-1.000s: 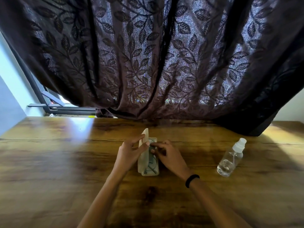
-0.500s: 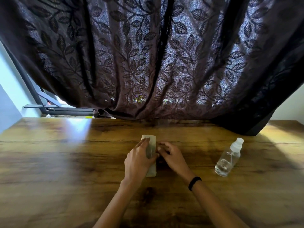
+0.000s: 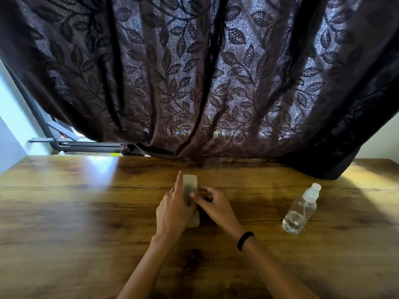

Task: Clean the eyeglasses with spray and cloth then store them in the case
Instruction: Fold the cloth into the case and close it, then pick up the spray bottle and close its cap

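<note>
A wide wooden bench (image 3: 64, 212) with strong brown grain fills the lower room, and daylight falls across it in a pale patch at the far left and a yellower band at the right. Behind it hangs a dark curtain (image 3: 194, 72) woven with leaves, its hem brushing the bench's back edge. At the left the curtain leaves bare a dark window frame (image 3: 54, 134) and a pale wall (image 3: 10, 117). The pale case (image 3: 190, 182) lies closed in the middle of the bench, lengthwise away from the person, with a dark smudge (image 3: 187, 193) showing through its lid, too blurred to name. The left hand (image 3: 172, 212) lies flat over the case's near part, its grip slack, forefinger straight along the left edge. The right hand (image 3: 216, 208), a black wristband (image 3: 245, 240) behind it, has fingers curled at the case's right edge and the thumb tip on the lid. Whether that grip truly pinches, I cannot tell. A clear spray bottle (image 3: 300, 209) with a white cap stands well apart to the right.
</note>
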A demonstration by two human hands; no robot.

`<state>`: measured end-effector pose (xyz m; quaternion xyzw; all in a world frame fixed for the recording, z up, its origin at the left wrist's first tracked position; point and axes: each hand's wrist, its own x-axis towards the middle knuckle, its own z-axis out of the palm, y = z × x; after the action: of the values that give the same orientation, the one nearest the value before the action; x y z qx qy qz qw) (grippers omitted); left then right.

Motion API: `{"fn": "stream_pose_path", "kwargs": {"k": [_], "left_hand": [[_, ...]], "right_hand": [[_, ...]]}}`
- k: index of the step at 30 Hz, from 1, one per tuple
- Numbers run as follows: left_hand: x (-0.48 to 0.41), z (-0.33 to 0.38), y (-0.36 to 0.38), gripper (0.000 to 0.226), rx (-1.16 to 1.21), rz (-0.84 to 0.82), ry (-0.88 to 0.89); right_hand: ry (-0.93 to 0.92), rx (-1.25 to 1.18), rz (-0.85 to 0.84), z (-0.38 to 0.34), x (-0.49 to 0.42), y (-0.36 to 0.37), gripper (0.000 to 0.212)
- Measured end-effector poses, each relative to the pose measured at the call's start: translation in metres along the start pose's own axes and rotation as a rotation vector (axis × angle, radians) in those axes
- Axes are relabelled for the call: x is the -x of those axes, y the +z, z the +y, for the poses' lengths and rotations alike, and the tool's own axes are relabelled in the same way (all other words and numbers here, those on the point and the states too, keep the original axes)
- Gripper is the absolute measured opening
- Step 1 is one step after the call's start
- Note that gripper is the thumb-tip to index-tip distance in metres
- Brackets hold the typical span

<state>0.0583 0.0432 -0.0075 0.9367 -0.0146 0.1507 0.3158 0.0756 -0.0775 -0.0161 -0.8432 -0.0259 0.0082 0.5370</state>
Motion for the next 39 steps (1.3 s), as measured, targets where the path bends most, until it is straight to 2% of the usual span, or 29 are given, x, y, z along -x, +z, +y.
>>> {"fn": "stream_pose_path", "kwargs": {"k": [14,24,28,33,36,39], "left_hand": [[0.001,-0.004,-0.001,0.066,0.015,0.000,0.054],[0.002,0.000,0.001,0.063,0.015,0.023,0.090],[0.000,0.014,-0.001,0.060,0.058,0.040,0.183],[-0.003,0.048,0.005,0.055,0.188,0.004,0.333],[0.002,0.070,0.012,0.055,0.285,-0.063,0.420],[0.009,0.094,0.022,0.053,0.330,-0.172,0.490]], "right_hand": [[-0.005,-0.081,-0.009,-0.003,0.005,-0.004,0.059],[-0.019,-0.159,0.019,-0.007,0.015,-0.013,0.046],[-0.071,-0.130,0.109,-0.016,0.024,-0.029,0.041],[-0.226,-0.009,0.309,-0.036,0.037,-0.072,0.032],[-0.310,0.054,0.385,-0.048,0.050,-0.100,0.023],[-0.309,0.099,0.456,-0.052,0.065,-0.126,0.017]]}}
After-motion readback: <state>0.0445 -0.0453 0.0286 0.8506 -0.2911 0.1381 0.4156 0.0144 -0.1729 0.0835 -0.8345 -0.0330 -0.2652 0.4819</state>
